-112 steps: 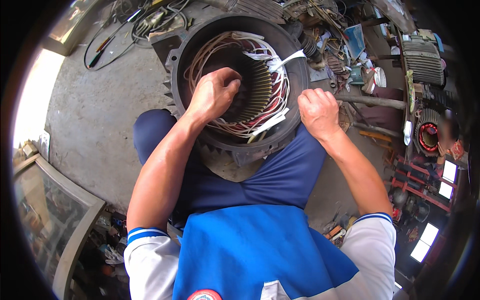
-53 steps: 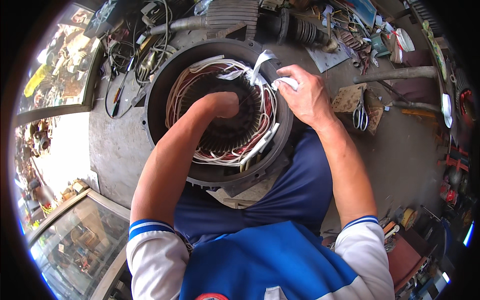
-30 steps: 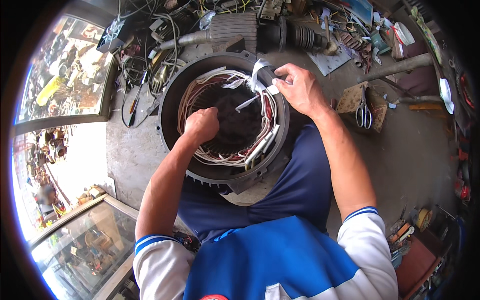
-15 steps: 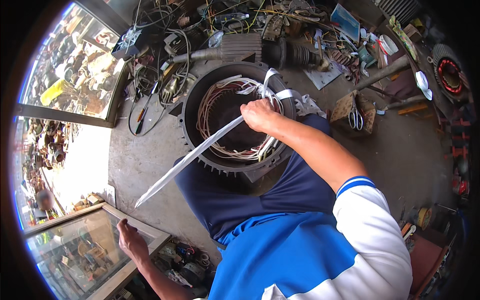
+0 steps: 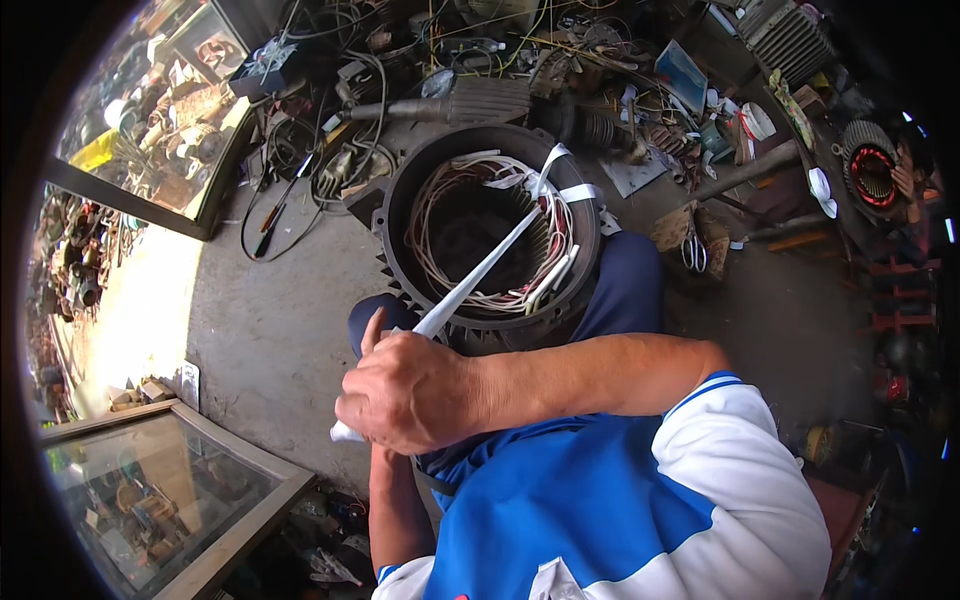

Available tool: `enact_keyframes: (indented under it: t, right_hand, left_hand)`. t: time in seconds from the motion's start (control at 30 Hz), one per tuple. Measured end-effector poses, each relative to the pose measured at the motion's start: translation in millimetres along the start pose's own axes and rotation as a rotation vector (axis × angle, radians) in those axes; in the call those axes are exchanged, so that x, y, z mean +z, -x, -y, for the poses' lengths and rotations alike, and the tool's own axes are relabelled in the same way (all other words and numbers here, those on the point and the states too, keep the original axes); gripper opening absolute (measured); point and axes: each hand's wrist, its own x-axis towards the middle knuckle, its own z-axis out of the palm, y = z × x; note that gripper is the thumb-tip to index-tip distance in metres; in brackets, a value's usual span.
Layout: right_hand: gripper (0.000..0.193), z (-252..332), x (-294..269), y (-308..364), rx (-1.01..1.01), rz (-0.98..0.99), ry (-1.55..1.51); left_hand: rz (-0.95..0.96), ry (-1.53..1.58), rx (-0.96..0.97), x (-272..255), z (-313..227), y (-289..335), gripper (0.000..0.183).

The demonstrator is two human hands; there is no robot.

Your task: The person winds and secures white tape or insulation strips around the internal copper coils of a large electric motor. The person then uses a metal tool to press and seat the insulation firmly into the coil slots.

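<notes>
– From the head camera, what does the right hand (image 5: 415, 390) have?
– A white strip (image 5: 475, 275). Its fingers are curled tightly about it, with no gap to be seen in the grip, and a short white end pokes out below the fist.
– And the left hand (image 5: 373, 331)?
– Mostly hidden behind the right one. A raised finger that seems to be its own shows above the fist, and the left forearm (image 5: 398, 505) comes up from below. I can't tell how far its grip is spread or whether it has hold of anything.
– Where does the strip go?
– Straight and slanting, up and to the right, across the round dark housing (image 5: 392, 225) to the far right part of the winding (image 5: 425, 270), a ring of pale and reddish wires. A white loop stands up there, and a white flap (image 5: 578, 192) lies over the rim.
– Where is the housing?
– Just in front of the person, by the knees, its round mouth facing up.
– Anything around it?
– Scissors (image 5: 693, 250) on a brown piece to the right, a ribbed rotor (image 5: 488, 100) beyond, and, well off to the right, a co-worker's hand (image 5: 903, 180) beside another stator (image 5: 872, 172) with red windings.
</notes>
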Motion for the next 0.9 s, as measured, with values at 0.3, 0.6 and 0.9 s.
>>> enact_keyframes:
  t: [0.3,0.6,0.9]
  right_hand:
    - [0.034,-74.7,-30.5,60.4,0.107,-0.103,0.258]
    - [0.013,-215.0,-9.1,148.1,0.764,0.529,0.623]
    - [0.016,11.0,4.0,5.4,-0.067,-0.018,0.007]
  left_hand:
    - [-0.519,0.220,0.156,-62.7,-26.9,-47.3,0.031]
    - [-0.873,0.541,0.274,-262.4,-39.1,44.7,0.034]
    - [0.248,0.437,-0.027,12.0,21.7,-32.2,0.049]
